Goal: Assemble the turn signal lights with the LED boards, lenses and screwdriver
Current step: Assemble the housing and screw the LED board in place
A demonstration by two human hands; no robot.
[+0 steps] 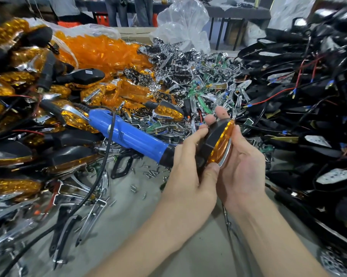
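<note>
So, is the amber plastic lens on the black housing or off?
On: the amber plastic lens sits along the black housing, held between left hand and right hand.

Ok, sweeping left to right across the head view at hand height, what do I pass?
Pile of assembled amber lights → blue screwdriver → left hand → turn signal, gripped by both hands → right hand → pile of black wired housings.

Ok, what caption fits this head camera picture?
Left hand and right hand hold a turn signal light beside the blue screwdriver.
</note>
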